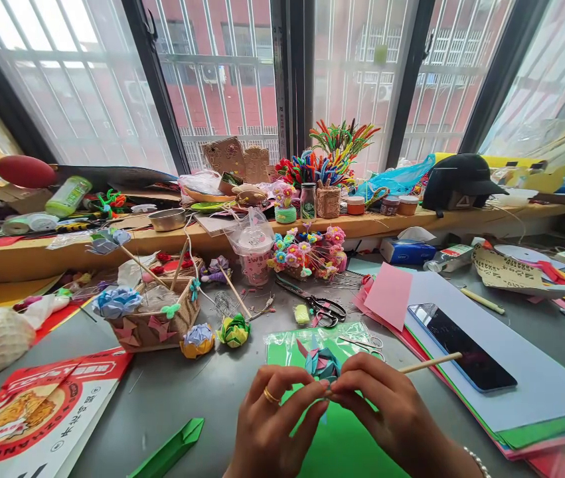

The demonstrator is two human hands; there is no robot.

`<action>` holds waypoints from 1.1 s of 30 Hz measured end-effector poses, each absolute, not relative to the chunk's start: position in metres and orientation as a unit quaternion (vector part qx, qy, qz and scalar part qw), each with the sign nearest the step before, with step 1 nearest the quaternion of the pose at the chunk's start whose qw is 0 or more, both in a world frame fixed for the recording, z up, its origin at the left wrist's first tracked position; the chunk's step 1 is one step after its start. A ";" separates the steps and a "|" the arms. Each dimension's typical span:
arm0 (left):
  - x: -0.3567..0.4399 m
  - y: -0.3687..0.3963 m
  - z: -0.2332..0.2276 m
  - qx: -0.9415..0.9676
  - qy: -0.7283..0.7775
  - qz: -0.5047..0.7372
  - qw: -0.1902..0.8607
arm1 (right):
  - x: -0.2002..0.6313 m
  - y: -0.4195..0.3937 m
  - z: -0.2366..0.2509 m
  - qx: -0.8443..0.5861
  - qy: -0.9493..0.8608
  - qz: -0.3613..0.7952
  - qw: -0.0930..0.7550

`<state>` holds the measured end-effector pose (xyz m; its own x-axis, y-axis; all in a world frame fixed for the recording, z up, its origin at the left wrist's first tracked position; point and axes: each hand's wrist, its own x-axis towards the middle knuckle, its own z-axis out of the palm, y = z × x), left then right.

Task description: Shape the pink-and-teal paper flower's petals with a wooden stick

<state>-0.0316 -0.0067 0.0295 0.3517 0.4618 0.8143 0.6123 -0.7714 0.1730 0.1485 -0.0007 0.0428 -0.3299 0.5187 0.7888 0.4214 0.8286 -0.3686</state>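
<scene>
My left hand (287, 418), with a gold ring, pinches the near side of a teal and pink folded paper flower (322, 364). From the other side my right hand (386, 405) has its thumb and forefinger closed at the flower's base. A thin wooden stick (434, 362) sticks out to the right from behind my right hand; its other end is hidden, so whether it joins the flower cannot be seen. Green paper in a clear sleeve (346, 445) lies beneath both hands. A folded green paper strip (172, 448) rests to the left.
Black-handled scissors (319, 302), a yellow-green paper flower (234, 330) and a decorated box (162, 318) lie beyond the hands. At right, a phone (461, 345) rests on stacked coloured paper (521, 372). A printed food bag (38, 405) is at left, a pink cup (255, 259) farther back.
</scene>
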 end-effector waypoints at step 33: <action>-0.022 -0.010 0.017 -0.800 -0.332 -0.469 0.172 | 0.155 0.006 0.043 -0.391 -0.791 0.250 0.399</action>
